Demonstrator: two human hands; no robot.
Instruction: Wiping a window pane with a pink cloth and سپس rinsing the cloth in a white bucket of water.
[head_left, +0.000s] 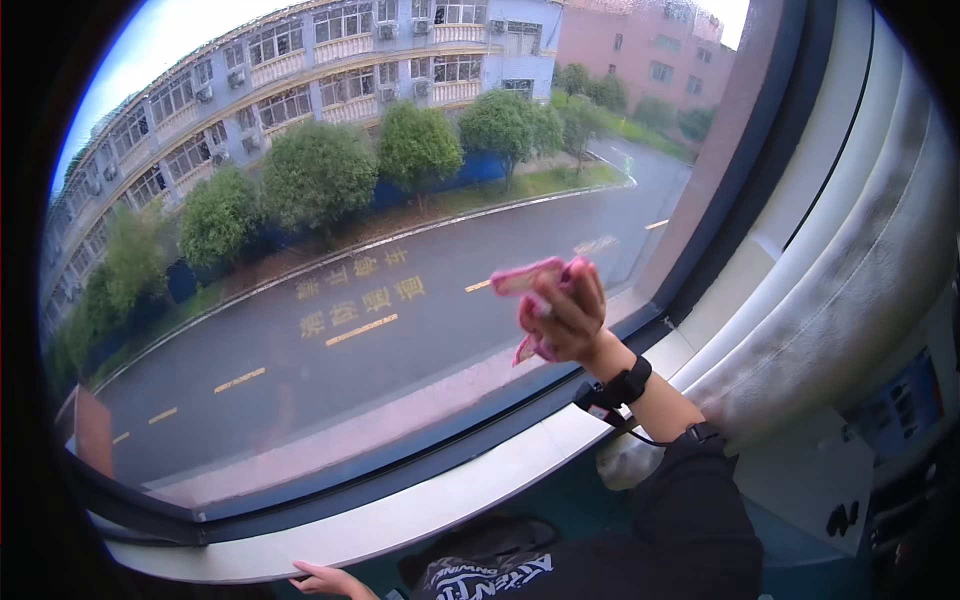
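Note:
My right hand (566, 315) holds a bunched pink cloth (527, 277) up at the window pane (442, 337). Parts of the cloth stick out past the fingers on the left and below. A black strap with a small device (628, 382) is around that wrist, and a cable runs from it along the forearm. At the bottom, my left hand (330, 580) touches the front edge of the white windowsill (420, 495) with its fingers apart and nothing held. Droplets or smears mark the upper part of the glass.
A dark window frame (720, 202) borders the pane. To the right hangs a pale curtain (840, 322), gathered low beside my arm. A white surface (806, 480) with small black objects (841, 519) stands at lower right. Outside are a road, trees (319, 172) and buildings (345, 45).

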